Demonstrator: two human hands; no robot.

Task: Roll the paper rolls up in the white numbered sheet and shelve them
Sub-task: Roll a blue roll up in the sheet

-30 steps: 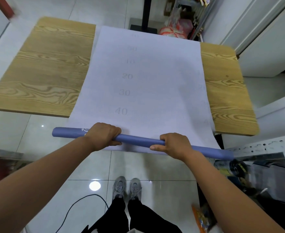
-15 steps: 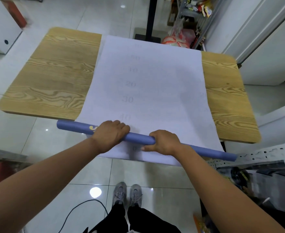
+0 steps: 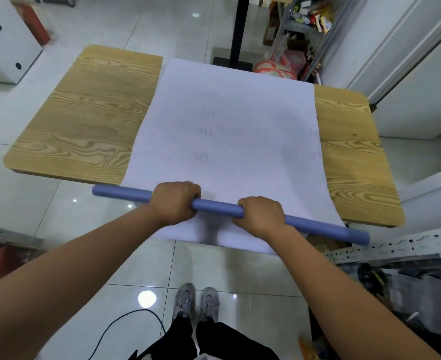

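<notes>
A white numbered sheet (image 3: 240, 131) lies across the wooden table (image 3: 84, 120), and its near end hangs over the table's front edge. A long blue paper roll (image 3: 216, 206) lies across the sheet's near end, sticking out past both sides. My left hand (image 3: 175, 201) grips the roll left of centre. My right hand (image 3: 262, 214) grips it just right of centre. Both hands have their fingers curled over the roll. Faint numbers run down the middle of the sheet.
A white perforated metal shelf frame (image 3: 396, 245) stands at the lower right. A black post on a base (image 3: 236, 29) and a cluttered rack (image 3: 305, 24) stand behind the table. A white cabinet (image 3: 3, 40) is at the far left. A black cable (image 3: 125, 323) lies on the tiled floor.
Both hands have carried the blue roll forward, from the sheet's hanging end up to the table's front edge. My hands sit closer together on the roll.
</notes>
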